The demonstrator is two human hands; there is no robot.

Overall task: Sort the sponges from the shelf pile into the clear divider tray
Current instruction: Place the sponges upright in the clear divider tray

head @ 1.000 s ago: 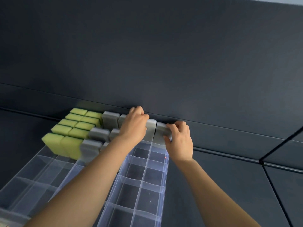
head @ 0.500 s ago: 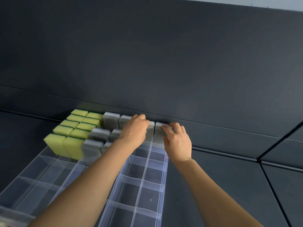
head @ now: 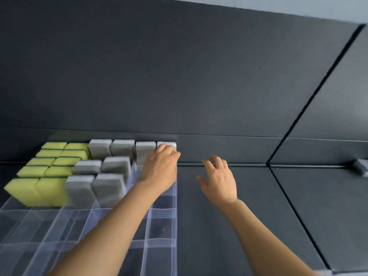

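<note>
The clear divider tray [head: 176, 226] stretches from the lower left to the back wall. Yellow sponges [head: 49, 170] stand upright in its far-left compartments, and grey sponges [head: 107, 186] fill compartments beside them. Along the back row, the rightmost grey sponge [head: 169, 144] sits in the tray's far right corner. My left hand [head: 159, 172] reaches over the tray, its fingers curled over the top of that sponge. My right hand [head: 219, 180] hovers right of the tray above the dark surface, fingers spread and holding nothing.
A dark back wall [head: 179, 76] rises right behind the tray. The dark shelf surface [head: 258, 216] runs to the right, crossed by seams. A small grey object [head: 361, 170] lies at the far right edge; the view is blurred. The tray's near compartments hold nothing.
My right hand has let go of the rightmost grey sponge and pulled away to the right, open. My left hand has shifted right onto that sponge. The view has swung right.
</note>
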